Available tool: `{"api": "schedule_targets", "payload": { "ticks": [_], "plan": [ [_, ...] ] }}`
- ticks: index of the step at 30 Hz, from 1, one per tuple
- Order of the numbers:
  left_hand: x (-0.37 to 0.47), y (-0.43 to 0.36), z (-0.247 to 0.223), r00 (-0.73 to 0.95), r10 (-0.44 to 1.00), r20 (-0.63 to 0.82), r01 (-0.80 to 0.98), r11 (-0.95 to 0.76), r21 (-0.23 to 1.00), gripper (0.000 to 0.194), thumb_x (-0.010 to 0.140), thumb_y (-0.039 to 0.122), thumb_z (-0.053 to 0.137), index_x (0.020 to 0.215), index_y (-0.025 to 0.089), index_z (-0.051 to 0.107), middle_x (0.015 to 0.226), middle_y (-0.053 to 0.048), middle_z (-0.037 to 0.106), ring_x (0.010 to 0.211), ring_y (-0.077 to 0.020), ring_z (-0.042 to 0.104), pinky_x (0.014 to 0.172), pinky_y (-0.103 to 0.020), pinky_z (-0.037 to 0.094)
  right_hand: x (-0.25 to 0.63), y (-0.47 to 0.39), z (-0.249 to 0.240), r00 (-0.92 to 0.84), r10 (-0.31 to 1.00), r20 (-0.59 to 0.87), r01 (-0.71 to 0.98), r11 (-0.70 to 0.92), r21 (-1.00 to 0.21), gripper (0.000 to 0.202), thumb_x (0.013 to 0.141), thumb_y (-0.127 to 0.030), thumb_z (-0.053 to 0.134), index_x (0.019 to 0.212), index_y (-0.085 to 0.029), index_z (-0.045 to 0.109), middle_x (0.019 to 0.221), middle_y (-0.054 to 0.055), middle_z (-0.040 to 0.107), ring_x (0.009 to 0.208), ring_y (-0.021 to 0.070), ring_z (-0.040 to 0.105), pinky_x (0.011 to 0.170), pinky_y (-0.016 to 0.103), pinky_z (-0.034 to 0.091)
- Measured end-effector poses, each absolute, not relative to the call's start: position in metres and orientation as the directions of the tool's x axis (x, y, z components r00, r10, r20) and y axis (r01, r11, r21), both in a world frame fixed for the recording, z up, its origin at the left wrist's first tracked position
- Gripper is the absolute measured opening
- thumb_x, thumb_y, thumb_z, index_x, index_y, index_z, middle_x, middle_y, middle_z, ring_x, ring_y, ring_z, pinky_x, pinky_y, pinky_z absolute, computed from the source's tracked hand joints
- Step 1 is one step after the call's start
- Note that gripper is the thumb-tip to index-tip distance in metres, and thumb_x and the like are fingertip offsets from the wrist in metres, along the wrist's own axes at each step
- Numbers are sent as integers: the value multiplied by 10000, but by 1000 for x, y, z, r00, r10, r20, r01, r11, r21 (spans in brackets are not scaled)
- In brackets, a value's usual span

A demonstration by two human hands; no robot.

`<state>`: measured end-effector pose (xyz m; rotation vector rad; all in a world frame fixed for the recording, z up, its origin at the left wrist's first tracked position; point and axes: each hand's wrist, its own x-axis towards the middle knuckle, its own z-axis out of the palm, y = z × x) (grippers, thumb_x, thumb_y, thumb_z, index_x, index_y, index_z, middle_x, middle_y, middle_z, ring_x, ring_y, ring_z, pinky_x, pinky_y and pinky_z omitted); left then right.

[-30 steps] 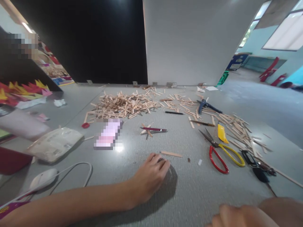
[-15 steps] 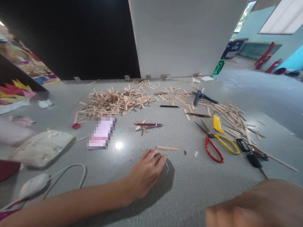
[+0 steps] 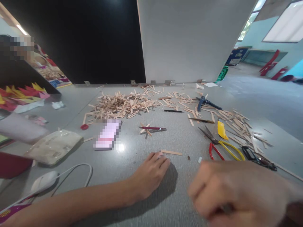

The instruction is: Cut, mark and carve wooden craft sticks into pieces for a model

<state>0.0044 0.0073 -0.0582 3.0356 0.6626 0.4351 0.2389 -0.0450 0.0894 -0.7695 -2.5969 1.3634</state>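
Note:
My left hand (image 3: 152, 175) rests on the grey table with its fingers curled down, their tips mostly hidden. Just beyond its fingertips lies a flat wooden stick (image 3: 171, 152); I cannot tell whether they touch. Closer to me, my right hand (image 3: 227, 189) is closed and raised, blurred by motion, and what it may hold is hidden. It covers part of the scissors (image 3: 214, 140) with one red and one yellow handle. Ahead of my left hand, a dark red pen (image 3: 153, 128) lies across a small star of crossed sticks (image 3: 148, 131).
A large pile of wooden sticks (image 3: 123, 105) spreads at the back. A pink phone-like slab (image 3: 108, 134) and a plastic packet (image 3: 56, 146) lie left, near a white cable (image 3: 90, 170). Right are blue-handled pliers (image 3: 205, 102), a yellow cutter (image 3: 222, 130) and more sticks (image 3: 246, 127).
My right hand has moved up and left, now covering part of the scissors' handles. My left hand stays by the single stick. The whole view has shifted slightly.

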Motion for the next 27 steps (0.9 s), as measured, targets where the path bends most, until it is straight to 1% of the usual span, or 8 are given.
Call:
{"api": "schedule_targets", "payload": {
  "ticks": [3, 5, 8, 10, 12, 16, 22, 27],
  "plan": [
    [5, 11, -60, 881, 403, 249, 412, -911, 17, 412, 957, 8, 479, 1336, 143, 566, 1382, -159, 705, 1296, -298, 662, 1065, -419, 519, 241, -30, 77, -698, 670, -252, 681, 512, -524, 304, 1056, -275, 522, 767, -237, 611, 661, -14, 605, 577, 153, 535, 593, 293, 367],
    [5, 12, -60, 888, 397, 232, 402, -915, 24, 456, 971, 16, 445, 1402, 134, 537, 1421, -173, 694, 1317, -303, 658, 1074, -440, 517, 246, -18, 64, -577, 766, -283, 805, 477, -353, 212, 998, -160, 524, 1060, -233, 713, 762, 23, 674, 636, 192, 605, 584, 294, 369],
    [5, 13, -58, 888, 413, 203, 411, -910, 50, 456, 977, 28, 442, 1411, 121, 546, 1353, -200, 727, 1283, -323, 678, 1057, -475, 526, 255, 3, 45, -512, 833, -210, 843, 439, -310, 646, 908, -29, 481, 1512, -238, 574, 1106, 112, 771, 928, 264, 733, 734, 323, 501],
    [5, 12, -55, 891, 419, 176, 422, -906, 21, 432, 964, 40, 488, 1382, 109, 571, 1349, -212, 726, 1261, -338, 688, 1044, -478, 533, 259, 18, 37, -465, 868, -173, 867, 407, -286, 771, 901, 7, 448, 1619, -271, 476, 1386, 152, 701, 1117, 294, 733, 883, 381, 542],
    [6, 10, -52, 896, 417, 153, 426, -904, -33, 410, 959, 55, 519, 1359, 109, 593, 1366, -204, 723, 1264, -336, 687, 1045, -464, 534, 262, 30, 32, -391, 896, -209, 914, 353, -199, 664, 947, -18, 454, 1557, -258, 561, 1452, 173, 661, 1168, 325, 730, 932, 429, 547],
    [6, 4, -51, 893, 407, 189, 429, -898, -95, 366, 975, 72, 531, 1327, 107, 628, 1314, -183, 751, 1202, -315, 711, 1025, -439, 539, 273, 48, 26, -268, 926, -266, 963, 262, -58, 350, 1009, -150, 576, 1318, -199, 732, 1255, 182, 756, 1138, 376, 746, 905, 434, 556],
    [5, -7, -65, 875, 370, 311, 423, -898, -121, 296, 1023, 128, 537, 1299, 91, 638, 1222, -183, 770, 1172, -293, 718, 1050, -427, 509, 320, 86, 22, -72, 984, -166, 994, 84, 69, 274, 1044, -140, 572, 1258, -167, 741, 1256, 191, 754, 1188, 356, 725, 962, 447, 566],
    [4, -6, -68, 882, 375, 285, 422, -898, -125, 330, 1001, 158, 607, 1320, 80, 636, 1237, -185, 758, 1190, -305, 699, 1064, -430, 495, 351, 110, 15, 14, 985, -172, 990, 11, 142, 348, 1043, -379, 712, 1340, -201, 676, 1379, 114, 677, 1154, 265, 703, 972, 479, 612]
  ]
}}
